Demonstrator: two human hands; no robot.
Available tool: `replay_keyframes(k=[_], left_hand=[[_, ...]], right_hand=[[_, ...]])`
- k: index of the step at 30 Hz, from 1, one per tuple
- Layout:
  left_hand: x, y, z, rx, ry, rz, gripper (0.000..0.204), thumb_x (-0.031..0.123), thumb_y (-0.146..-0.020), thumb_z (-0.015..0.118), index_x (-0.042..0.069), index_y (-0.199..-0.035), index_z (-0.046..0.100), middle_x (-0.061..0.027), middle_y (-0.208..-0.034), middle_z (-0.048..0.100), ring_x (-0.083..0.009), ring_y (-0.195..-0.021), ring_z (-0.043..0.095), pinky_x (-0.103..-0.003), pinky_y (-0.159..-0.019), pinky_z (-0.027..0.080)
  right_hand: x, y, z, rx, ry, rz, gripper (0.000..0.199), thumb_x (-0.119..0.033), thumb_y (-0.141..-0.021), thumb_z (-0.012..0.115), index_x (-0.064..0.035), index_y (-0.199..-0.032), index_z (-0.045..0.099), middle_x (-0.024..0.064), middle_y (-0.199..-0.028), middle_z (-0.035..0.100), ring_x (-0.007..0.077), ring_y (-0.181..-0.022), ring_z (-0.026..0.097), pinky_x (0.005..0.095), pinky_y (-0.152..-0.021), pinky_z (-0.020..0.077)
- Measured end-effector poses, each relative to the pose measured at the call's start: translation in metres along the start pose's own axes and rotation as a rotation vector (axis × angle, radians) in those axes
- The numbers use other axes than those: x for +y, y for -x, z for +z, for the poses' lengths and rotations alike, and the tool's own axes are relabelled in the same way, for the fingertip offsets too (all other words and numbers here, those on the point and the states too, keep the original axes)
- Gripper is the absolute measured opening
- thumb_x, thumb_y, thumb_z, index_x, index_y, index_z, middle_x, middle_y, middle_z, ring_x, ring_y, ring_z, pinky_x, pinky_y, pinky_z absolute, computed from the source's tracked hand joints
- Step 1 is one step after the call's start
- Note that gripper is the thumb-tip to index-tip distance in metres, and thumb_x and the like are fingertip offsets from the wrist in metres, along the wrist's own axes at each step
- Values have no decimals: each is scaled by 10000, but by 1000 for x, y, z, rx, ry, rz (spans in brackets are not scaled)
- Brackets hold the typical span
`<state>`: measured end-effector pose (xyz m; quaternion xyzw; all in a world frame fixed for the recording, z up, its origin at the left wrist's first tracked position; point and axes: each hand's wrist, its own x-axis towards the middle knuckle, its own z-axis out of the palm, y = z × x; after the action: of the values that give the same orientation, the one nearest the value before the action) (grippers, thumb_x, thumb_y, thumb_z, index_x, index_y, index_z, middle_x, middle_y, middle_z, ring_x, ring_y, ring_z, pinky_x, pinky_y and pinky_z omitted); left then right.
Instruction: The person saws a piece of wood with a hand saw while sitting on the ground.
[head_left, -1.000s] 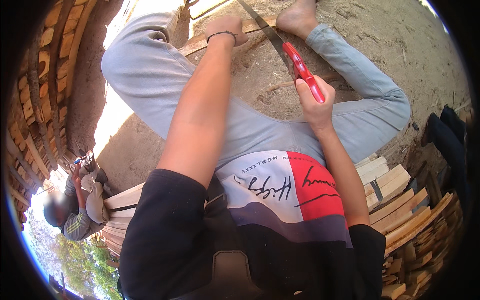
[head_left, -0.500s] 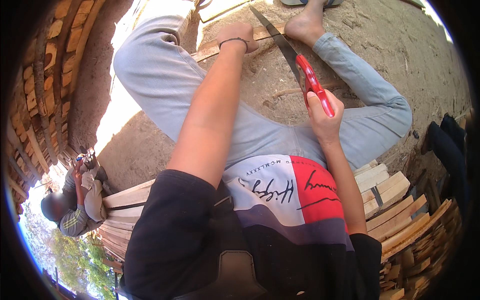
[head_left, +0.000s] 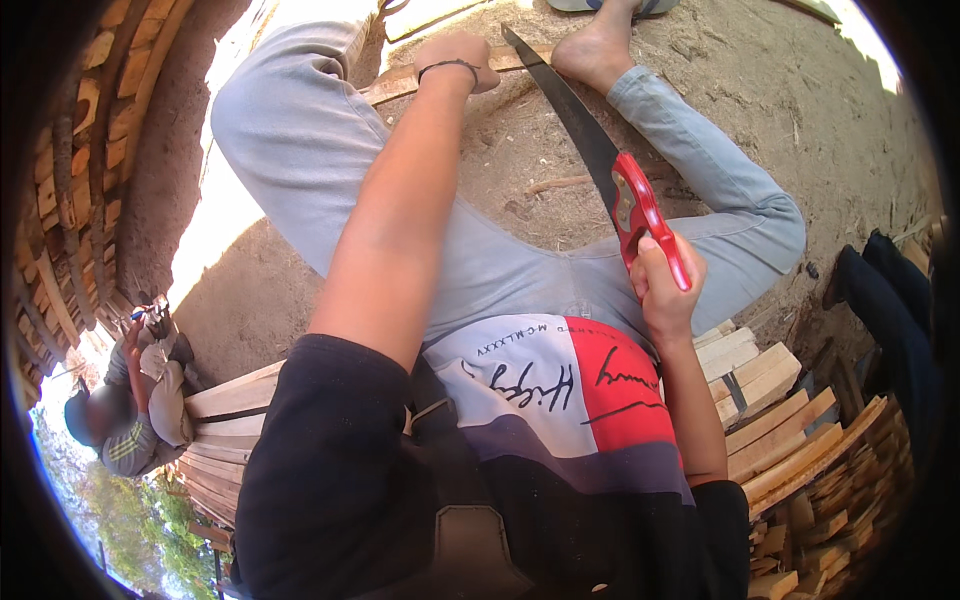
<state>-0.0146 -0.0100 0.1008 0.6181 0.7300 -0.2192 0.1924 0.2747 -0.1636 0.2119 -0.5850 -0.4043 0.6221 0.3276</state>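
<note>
My right hand (head_left: 668, 285) is wrapped round the red handle of a hand saw (head_left: 590, 140). Its dark blade slants up and to the left, and the tip lies across a narrow wooden strip (head_left: 400, 84) on the ground. Clenched on that strip, to the left of the saw tip, is my left hand (head_left: 458, 62), with a dark cord at the wrist. My bare foot (head_left: 594, 52) rests against the strip's right end. The underside of my left hand and its fingertips are hidden.
Stacked boards (head_left: 235, 410) lie behind me on the left, with more cut timber (head_left: 770, 400) on the right. A co-worker (head_left: 135, 400) sits at the far left beside a wall of stacked wood (head_left: 85, 130). Dark cloth (head_left: 880, 310) lies at right; a sandal (head_left: 650, 8) is beyond my foot.
My right hand has drawn the saw back toward my body, so its handle sits lower. My left hand stays on the strip. The whole view has shifted slightly.
</note>
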Motion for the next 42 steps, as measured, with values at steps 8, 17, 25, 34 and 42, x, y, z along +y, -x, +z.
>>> replay_keyframes(k=[8, 17, 25, 34, 42], left_hand=[[11, 4, -6, -22, 26, 19, 327, 218, -763, 593, 141, -1052, 725, -114, -1078, 708, -289, -1002, 681, -422, -836, 563], [4, 1, -7, -30, 23, 10, 329, 230, -773, 587, 143, -1060, 723, -102, -1076, 710, -278, -989, 686, -422, -819, 565], [6, 4, -17, -4, 9, -8, 329, 231, -767, 598, 134, -1052, 729, -114, -1063, 712, -286, -997, 684, -419, -846, 559], [11, 4, -10, -7, -29, 42, 311, 223, -758, 605, 124, -1020, 740, -119, -999, 725, -282, -948, 698, -406, -810, 569], [8, 7, -20, 3, -66, 91, 299, 206, -754, 608, 85, -999, 732, -125, -1040, 717, -290, -960, 695, -402, -808, 571]], right_hand=[[22, -51, 38, 56, -11, -63, 178, -143, -903, 622, -23, -774, 595, -34, -577, 508, 30, -512, 447, 224, -453, 318], [13, -17, 3, 32, -105, 3, 196, -144, -891, 630, -21, -743, 592, -17, -564, 524, 47, -482, 460, 229, -446, 330], [2, -6, 5, 23, -56, -9, 170, -138, -898, 611, -4, -794, 620, -17, -566, 523, 36, -493, 457, 218, -444, 318], [17, -70, 50, 77, -110, -67, 214, -107, -882, 596, -42, -690, 530, -14, -533, 473, 55, -433, 414, 238, -412, 310], [18, -49, 23, 37, -232, -8, 221, -90, -882, 588, -43, -672, 539, -19, -507, 467, 51, -405, 403, 237, -389, 293]])
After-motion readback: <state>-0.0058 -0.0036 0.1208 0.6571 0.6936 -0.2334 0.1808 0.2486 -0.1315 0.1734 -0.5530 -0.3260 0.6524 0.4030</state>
